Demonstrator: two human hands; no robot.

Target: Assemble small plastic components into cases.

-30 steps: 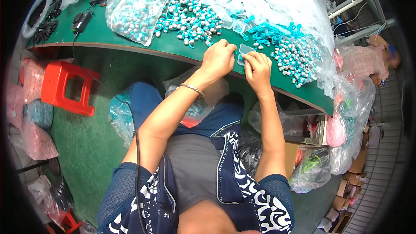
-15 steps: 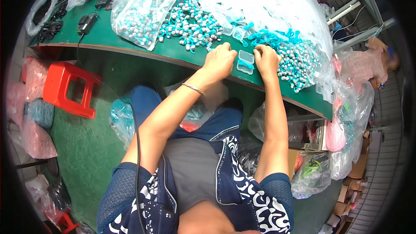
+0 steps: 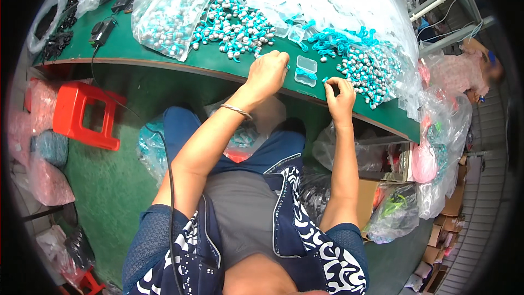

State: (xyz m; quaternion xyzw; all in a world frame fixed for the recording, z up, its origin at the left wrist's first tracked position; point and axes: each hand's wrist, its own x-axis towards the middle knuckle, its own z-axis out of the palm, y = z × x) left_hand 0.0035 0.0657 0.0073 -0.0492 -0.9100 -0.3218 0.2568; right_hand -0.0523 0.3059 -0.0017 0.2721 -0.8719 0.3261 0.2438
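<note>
A small clear plastic box (image 3: pixel 306 77) lies on the table with its lid folded back and a teal corded item (image 3: pixel 307 73) inside it. To its left, my left hand (image 3: pixel 267 75) is closed, with a speck of teal at the fingertips; what it grips is too small to make out. On the box's other side, my right hand (image 3: pixel 341 98) pinches a small teal piece (image 3: pixel 326 80) between thumb and forefinger at the table edge. Beyond the right hand spreads a pile of silver-grey beaded pieces with teal cords (image 3: pixel 371 74).
A second beaded pile (image 3: pixel 234 24) lies farther left beside a clear bag (image 3: pixel 169 22) of similar pieces. Many clear boxes (image 3: pixel 327 0) heap up at the back. A black adapter (image 3: pixel 102 31) with a cable sits on the table (image 3: pixel 131 52). A red stool (image 3: pixel 87 114) stands lower left.
My right hand has drawn back from the box toward me and now shows a teal piece in its fingers. My left hand has shifted slightly left, away from the box.
</note>
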